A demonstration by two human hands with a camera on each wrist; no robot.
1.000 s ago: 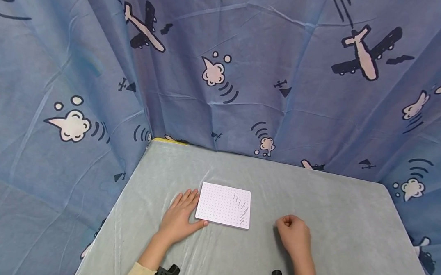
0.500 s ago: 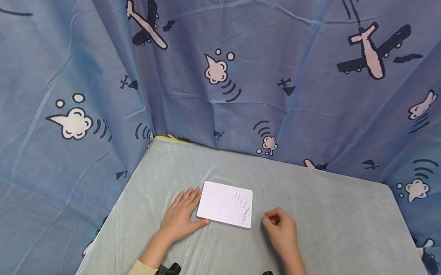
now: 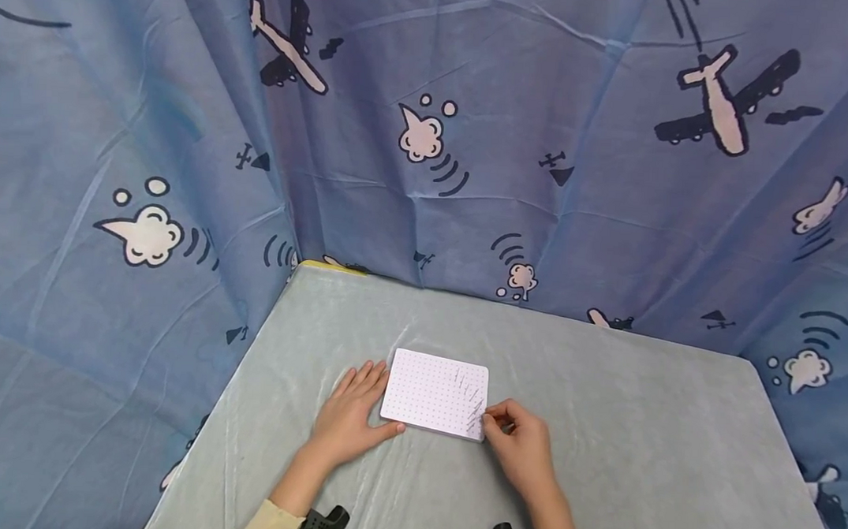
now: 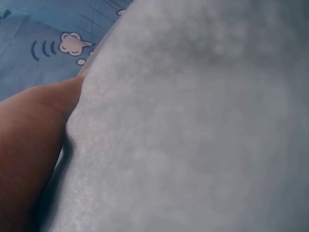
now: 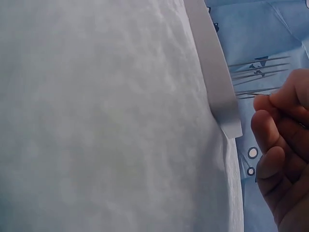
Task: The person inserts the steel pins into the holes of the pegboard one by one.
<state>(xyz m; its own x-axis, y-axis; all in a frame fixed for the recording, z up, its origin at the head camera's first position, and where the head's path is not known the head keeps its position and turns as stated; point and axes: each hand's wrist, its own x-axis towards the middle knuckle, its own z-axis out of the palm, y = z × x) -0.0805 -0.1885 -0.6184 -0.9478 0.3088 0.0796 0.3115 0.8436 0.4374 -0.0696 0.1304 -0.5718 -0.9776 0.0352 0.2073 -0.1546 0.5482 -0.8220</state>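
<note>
A white pegboard (image 3: pixel 425 395) dotted with rows of small holes lies on the table. Several thin metal pins (image 5: pixel 259 62) stick up from its right part. My left hand (image 3: pixel 346 423) lies spread at the board's left side, fingers straight, the thumb by its near edge. At the right edge, my right hand (image 3: pixel 524 452) pinches a thin metal pin between thumb and forefinger, close beside the standing pins; in the right wrist view its other fingers curl in. The held pin is mostly hidden by the fingertips. Only part of my left hand (image 4: pixel 29 150) shows in the left wrist view.
A grey cloth covers the table (image 3: pixel 644 432). Blue curtains (image 3: pixel 472 140) with plane prints hang behind it and along both sides. A yellow strip (image 3: pixel 331 267) shows at the far left corner. Black wrist mounts (image 3: pixel 326 522) sit by the forearms.
My right hand has moved left across the table, from well right of the pegboard to its right edge. My left hand and the board stay in place; the view shifts slightly.
</note>
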